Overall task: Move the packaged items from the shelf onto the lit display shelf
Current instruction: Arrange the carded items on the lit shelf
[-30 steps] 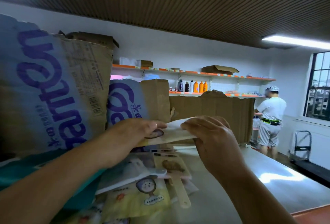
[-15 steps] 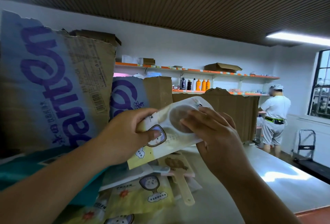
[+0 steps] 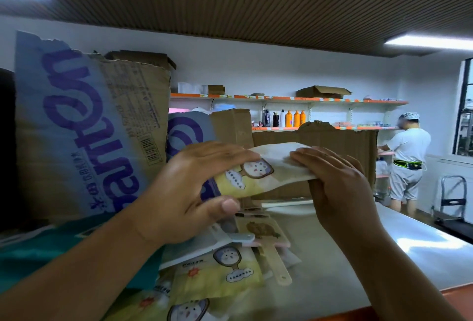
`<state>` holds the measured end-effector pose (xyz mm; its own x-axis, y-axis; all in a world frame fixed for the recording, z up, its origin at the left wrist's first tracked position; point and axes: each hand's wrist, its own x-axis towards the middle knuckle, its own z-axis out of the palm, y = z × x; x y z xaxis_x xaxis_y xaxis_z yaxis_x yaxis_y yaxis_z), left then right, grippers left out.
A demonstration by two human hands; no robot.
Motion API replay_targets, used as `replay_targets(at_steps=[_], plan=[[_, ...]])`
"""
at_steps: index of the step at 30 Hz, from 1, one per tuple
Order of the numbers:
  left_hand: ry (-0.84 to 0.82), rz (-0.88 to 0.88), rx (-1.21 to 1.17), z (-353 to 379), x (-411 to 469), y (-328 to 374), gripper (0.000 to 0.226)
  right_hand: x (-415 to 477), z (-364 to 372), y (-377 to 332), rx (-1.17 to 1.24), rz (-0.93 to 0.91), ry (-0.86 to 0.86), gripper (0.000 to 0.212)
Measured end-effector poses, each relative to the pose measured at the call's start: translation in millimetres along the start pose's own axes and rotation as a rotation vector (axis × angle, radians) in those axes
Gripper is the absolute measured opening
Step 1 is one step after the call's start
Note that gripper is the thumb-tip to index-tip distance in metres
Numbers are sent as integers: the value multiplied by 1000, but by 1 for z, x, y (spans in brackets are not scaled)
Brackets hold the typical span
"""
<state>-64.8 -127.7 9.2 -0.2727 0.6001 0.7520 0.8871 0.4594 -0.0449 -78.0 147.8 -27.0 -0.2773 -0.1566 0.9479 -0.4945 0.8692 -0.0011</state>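
Currently, your left hand (image 3: 194,187) and right hand (image 3: 340,185) pinch one packet (image 3: 258,175) flat, likely steadying it, 12 o'clock of the pile (image 3: 225,269).

Here's the yellow-and-white plastic packet (image 3: 258,175), glossy, slick; torn brown cardboard sheet (image 3: 340,139) matt, rough-edged; grey metal tabletop (image 3: 409,249) smooth, shining.
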Motion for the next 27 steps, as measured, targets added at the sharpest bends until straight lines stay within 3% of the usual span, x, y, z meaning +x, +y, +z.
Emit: replay_targets(at_steps=[5, 11, 19, 23, 27], plan=[[-38, 45, 379, -16, 4, 1, 53, 4, -4, -11, -7, -8, -69, 43], [-111, 47, 507, -70, -35, 7, 71, 16, -3, -71, 9, -69, -90, 41], [-31, -54, 619, -188, -130, 8, 79, 48, 13, -212, 60, -115, -173, 36], [52, -90, 713, -256, -188, 16, 66, 68, 24, -298, 125, -144, -192, 39], [30, -145, 819, -324, -244, 32, 47, 84, 39, -384, 239, -207, -245, 43]])
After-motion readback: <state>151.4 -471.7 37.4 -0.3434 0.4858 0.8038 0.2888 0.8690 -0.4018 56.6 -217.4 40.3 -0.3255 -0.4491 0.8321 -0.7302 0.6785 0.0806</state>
